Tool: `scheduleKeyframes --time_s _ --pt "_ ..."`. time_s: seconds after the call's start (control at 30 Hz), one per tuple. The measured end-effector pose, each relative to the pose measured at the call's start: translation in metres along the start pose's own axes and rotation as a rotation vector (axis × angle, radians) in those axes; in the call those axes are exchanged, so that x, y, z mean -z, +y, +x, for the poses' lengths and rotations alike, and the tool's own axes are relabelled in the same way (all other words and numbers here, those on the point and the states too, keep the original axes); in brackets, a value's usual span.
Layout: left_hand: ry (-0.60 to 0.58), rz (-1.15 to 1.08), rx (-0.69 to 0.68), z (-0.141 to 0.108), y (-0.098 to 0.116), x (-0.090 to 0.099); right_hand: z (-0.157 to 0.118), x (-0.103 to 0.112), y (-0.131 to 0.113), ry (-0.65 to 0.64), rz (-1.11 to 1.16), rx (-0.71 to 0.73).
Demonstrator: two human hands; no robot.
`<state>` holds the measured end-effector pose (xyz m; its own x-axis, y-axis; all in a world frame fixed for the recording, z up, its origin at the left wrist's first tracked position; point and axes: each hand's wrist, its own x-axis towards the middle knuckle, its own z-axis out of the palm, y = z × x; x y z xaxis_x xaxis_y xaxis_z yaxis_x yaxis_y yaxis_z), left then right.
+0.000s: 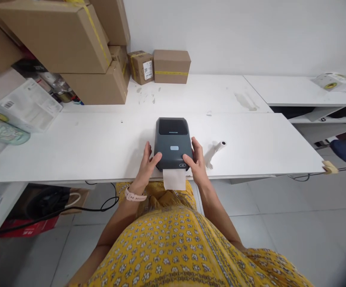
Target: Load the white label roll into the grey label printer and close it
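A dark grey label printer with a black window and a light button sits near the front edge of the white table. A strip of blank white paper sticks out of its front slot and hangs over the edge. My left hand, with a pink band on the wrist, is at the printer's left side, thumb on its front corner. On the other side my right hand holds the printer, thumb on top and fingers along the side. Right of it lies a small white paper roll, partly unwound.
Large cardboard boxes are stacked at the left. Two smaller boxes, one taped brown box among them, stand by the wall. A green bottle lies far left. A black cable hangs below the table.
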<state>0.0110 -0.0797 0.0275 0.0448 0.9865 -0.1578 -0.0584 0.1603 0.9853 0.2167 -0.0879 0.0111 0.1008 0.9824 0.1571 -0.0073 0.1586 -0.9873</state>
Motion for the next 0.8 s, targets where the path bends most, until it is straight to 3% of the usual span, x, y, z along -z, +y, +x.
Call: scheduleKeyframes --time_s 0.1,0.2,0.5,0.6,0.73,0.8 --pt "-0.029 -0.039 0.061 0.004 0.001 -0.009 0.001 -0.001 0.002 -0.031 0.136 -0.198" --pt "-0.035 -0.062 0.081 0.003 -0.002 -0.011 0.000 0.000 0.003 -0.042 0.193 -0.294" --pt "-0.050 -0.039 0.012 0.009 -0.008 -0.005 -0.006 -0.001 0.007 -0.024 0.056 -0.195" --pt "-0.085 -0.014 0.009 -0.007 -0.013 0.000 -0.006 -0.003 0.011 -0.006 0.084 -0.184" --pt "0.029 0.147 0.068 -0.048 -0.026 0.005 -0.006 -0.004 0.016 0.009 0.138 -0.165" --pt "-0.010 0.162 0.136 -0.061 -0.033 0.004 -0.005 -0.005 0.017 0.012 0.146 -0.153"
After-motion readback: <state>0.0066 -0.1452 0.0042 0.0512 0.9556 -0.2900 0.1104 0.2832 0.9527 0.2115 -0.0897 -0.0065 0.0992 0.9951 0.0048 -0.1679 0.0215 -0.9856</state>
